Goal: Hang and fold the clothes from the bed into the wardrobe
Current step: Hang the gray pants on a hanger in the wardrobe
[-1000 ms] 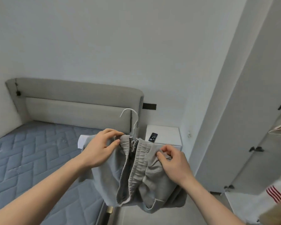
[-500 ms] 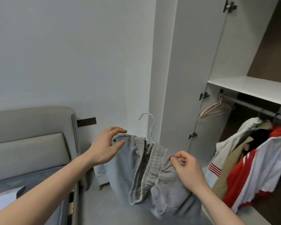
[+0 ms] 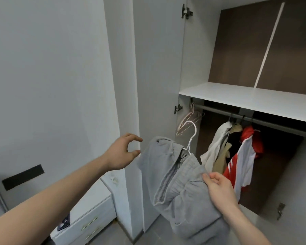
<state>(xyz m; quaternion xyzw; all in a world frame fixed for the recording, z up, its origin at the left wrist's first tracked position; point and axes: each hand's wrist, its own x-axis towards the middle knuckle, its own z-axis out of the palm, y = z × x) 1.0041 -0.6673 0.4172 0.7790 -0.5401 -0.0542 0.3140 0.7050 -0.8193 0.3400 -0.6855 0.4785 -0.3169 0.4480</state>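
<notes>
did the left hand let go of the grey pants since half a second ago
Yes. The left hand has come off the pants and now hangs beside them, fingers loosely curled, holding nothing. The right hand grips them near the wardrobe rail.

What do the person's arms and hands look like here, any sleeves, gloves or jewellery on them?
Both forearms are bare as far as the frame shows, with no sleeve in sight. The left hand and right hand wear no gloves, and no ring, watch or bracelet is visible on either.

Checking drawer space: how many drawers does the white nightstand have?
2 show on the white nightstand: the upper drawer with a gold handle, and the lower drawer right beneath it. More may lie below the frame edge.
</notes>
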